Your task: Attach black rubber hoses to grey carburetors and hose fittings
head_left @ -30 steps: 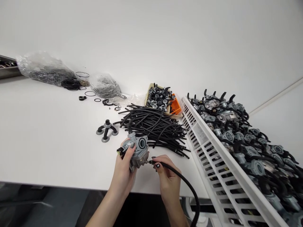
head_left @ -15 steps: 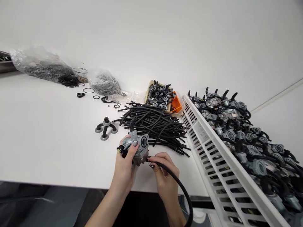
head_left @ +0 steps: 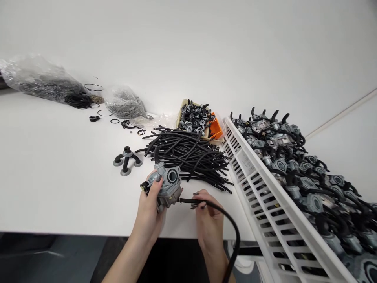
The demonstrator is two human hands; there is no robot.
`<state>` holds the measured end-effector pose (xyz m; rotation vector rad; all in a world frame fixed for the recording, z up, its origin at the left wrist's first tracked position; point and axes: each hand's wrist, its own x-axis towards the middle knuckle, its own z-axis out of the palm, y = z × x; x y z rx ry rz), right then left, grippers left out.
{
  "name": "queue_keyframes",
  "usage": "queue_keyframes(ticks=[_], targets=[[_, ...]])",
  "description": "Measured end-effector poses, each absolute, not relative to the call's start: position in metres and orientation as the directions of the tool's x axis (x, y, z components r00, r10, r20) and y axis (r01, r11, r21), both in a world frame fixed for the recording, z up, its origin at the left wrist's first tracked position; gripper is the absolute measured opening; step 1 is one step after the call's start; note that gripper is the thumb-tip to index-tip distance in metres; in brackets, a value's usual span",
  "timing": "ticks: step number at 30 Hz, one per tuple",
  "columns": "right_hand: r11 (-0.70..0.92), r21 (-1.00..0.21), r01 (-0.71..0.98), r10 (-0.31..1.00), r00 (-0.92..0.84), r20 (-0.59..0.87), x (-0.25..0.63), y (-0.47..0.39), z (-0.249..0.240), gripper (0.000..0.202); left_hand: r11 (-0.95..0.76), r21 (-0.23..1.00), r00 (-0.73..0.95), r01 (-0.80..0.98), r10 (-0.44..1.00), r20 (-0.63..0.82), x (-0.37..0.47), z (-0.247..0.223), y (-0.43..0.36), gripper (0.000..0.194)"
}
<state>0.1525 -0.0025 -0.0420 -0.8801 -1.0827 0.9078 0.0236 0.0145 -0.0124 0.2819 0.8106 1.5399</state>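
Note:
My left hand (head_left: 150,200) is wrapped round a grey metal carburetor (head_left: 169,184), its thumb on the near side. A short black elbow (head_left: 157,155) sticks up from the carburetor's top. One end of a black rubber hose (head_left: 226,214) meets the carburetor's lower right side. My right hand (head_left: 209,214) has its fingers closed about this hose, a short way from that end. The rest of the hose curves down past my right wrist. Just beyond the carburetor lies a pile of black hoses (head_left: 191,153). Several black elbows with grey caps (head_left: 126,161) stand to the left.
A white slatted crate (head_left: 259,196) full of carburetors (head_left: 306,182) stands at right. Behind the hoses are a cream tray (head_left: 179,116) of capped elbows and an orange bin (head_left: 216,127). Plastic bags (head_left: 125,102) and rubber rings (head_left: 114,121) lie at back left.
My right hand has slid back along the hose, away from the carburetor, and its grip has loosened. The hose end stays at the carburetor. The whole view has shifted slightly.

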Motion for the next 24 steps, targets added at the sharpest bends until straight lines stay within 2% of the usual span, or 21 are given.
queue_keyframes(ticks=[3, 6, 13, 16, 20, 24], targets=[[0.282, -0.919, -0.276, 0.924, 0.336, 0.183, 0.1556, 0.0002, -0.0460, 0.030, 0.097, 0.661, -0.085, -0.744, 0.968, -0.238, 0.0224, -0.0135, 0.0136, 0.044], [0.198, -0.930, -0.309, 0.941, 0.324, 0.093, 0.1563, 0.0021, -0.0465, 0.039, 0.137, 0.681, -0.006, -0.720, 0.979, -0.204, 0.0223, -0.0115, 0.0113, 0.050], [0.207, -0.931, -0.301, 0.953, 0.279, 0.121, 0.1520, 0.0028, -0.0450, 0.033, 0.128, 0.789, 0.075, -0.601, 0.992, -0.104, 0.0236, -0.0101, 0.0084, 0.048], [0.202, -0.930, -0.308, 0.944, 0.314, 0.102, 0.1509, 0.0029, -0.0452, 0.033, 0.128, 0.822, 0.109, -0.555, 0.991, -0.081, 0.0232, -0.0104, 0.0081, 0.046], [0.195, -0.943, -0.268, 0.936, 0.337, 0.098, 0.1507, 0.0033, -0.0435, 0.039, 0.111, 0.823, 0.078, -0.556, 0.994, -0.081, 0.0231, -0.0100, 0.0073, 0.049], [0.191, -0.942, -0.274, 0.954, 0.276, 0.113, 0.1502, 0.0038, -0.0392, 0.042, 0.134, 0.808, 0.090, -0.574, 0.991, -0.101, 0.0233, -0.0099, 0.0057, 0.052]])
